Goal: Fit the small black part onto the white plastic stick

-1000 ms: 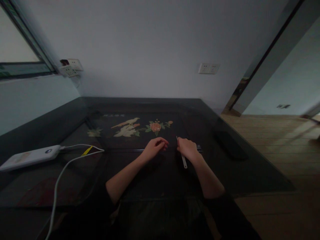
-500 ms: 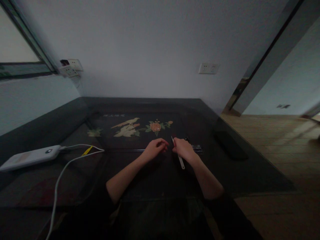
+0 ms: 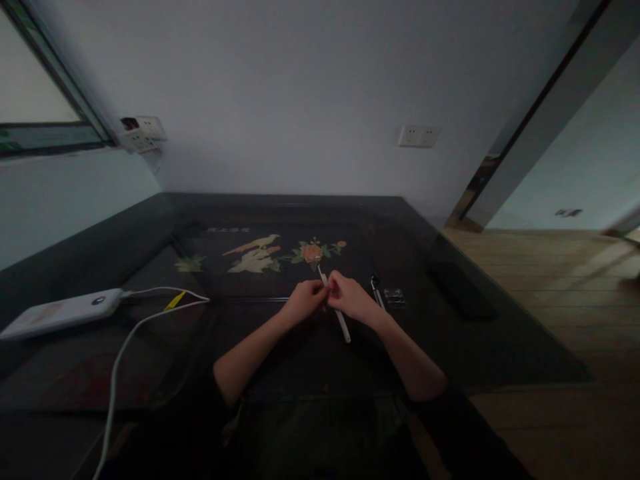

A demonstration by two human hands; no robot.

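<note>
In front of me my right hand [image 3: 350, 298] is closed around a slim white-handled tool [image 3: 343, 325] with a narrow tip and a small hole at its lower end. The tool slants, tip away from me. My left hand [image 3: 306, 297] meets it from the other side, its fingertips pinched at the upper part of the handle. The fingers hide the tool's middle. Just right of my right hand lies a small razor-like tool [image 3: 377, 292], partly hidden, beside a small clear plastic pack [image 3: 395, 298].
The dark tabletop [image 3: 300, 213] bears a bird-and-flower picture [image 3: 311, 253]. A white power bank [image 3: 63, 313] with a white cable [image 3: 114, 373] and yellow tag [image 3: 175, 301] lies left. A dark flat object [image 3: 463, 291] lies right. Wall sockets [image 3: 419, 136] are behind.
My right hand has moved left with the white-handled tool, and my left hand's fingers now touch it. The razor-like tool and the clear pack have come into fuller view.
</note>
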